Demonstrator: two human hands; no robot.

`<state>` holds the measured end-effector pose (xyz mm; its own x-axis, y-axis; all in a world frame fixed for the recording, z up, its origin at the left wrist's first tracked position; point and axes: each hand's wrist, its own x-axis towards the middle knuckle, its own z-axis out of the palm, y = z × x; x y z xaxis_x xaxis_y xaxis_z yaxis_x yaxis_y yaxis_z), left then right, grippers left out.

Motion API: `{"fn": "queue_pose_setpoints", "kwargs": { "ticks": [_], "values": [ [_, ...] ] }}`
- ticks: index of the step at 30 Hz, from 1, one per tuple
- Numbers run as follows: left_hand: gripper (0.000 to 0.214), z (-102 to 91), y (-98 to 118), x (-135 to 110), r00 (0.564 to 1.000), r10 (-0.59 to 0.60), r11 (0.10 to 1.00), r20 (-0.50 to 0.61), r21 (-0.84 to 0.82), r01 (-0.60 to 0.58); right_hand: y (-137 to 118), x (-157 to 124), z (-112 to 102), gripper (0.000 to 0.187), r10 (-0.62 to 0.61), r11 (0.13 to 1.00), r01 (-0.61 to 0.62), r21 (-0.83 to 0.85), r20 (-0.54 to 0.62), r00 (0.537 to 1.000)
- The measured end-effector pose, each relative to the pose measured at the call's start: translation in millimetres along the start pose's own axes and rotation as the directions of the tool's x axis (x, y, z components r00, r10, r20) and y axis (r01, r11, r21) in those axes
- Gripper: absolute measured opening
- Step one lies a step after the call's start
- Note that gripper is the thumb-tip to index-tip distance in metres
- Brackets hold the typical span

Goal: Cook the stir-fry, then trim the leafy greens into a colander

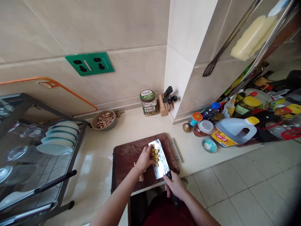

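My right hand (175, 185) is wrapped round the black handle of a cleaver (162, 163), whose broad blade lies flat over the cutting board (129, 153). Several ginger slices (154, 155) rest in a small heap on the blade. Curled against that heap is my left hand (144, 159), its thumb and fingers closed about the slices. A knobbly piece of ginger (141, 177) lies on the dark brown board, partly hidden under my left wrist.
A dish rack (68, 175) with bowls (58, 141) stands left. Behind are a bowl of garlic cloves (104, 120), a plastic jar (149, 103) and a knife block (164, 105). Bottles, a jug (235, 131) and a small blue dish (209, 145) crowd the right counter.
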<state>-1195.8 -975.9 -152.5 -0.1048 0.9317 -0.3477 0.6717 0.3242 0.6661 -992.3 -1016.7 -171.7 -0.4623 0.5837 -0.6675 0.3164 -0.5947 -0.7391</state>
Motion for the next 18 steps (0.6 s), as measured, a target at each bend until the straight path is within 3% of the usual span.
{"fn": "queue_pose_setpoints", "kwargs": {
  "ticks": [5,8,10,12,15,18],
  "values": [
    [0.083,5.4,24,-16,0.996,-0.062,0.998,-0.057,0.014,0.063,8,-6,-10,0.031,-0.037,0.994,0.024,0.103,0.129,0.991],
    [0.08,22.1,67,-25,0.993,-0.048,0.996,-0.112,0.068,0.056,12,-26,-45,0.036,-0.077,0.988,0.054,0.147,0.156,0.985],
    [0.078,46.3,112,-27,0.99,-0.011,0.996,-0.14,0.082,0.023,15,-51,-88,0.04,-0.085,0.986,0.061,0.155,0.152,0.985],
    [0.078,82.5,166,-26,0.987,0.037,0.997,-0.156,0.072,-0.026,18,-84,-143,0.041,-0.091,0.988,0.075,0.133,0.116,0.989],
    [0.081,155.2,259,-16,0.988,0.115,0.993,-0.104,0.016,-0.114,32,-143,-243,0.036,-0.153,0.986,0.157,0.061,-0.062,0.986],
    [0.082,236.5,360,-3,0.969,0.245,0.969,0.037,-0.049,-0.243,60,-204,-342,0.036,-0.222,0.97,0.243,0.03,-0.308,0.925]
  ]
}}
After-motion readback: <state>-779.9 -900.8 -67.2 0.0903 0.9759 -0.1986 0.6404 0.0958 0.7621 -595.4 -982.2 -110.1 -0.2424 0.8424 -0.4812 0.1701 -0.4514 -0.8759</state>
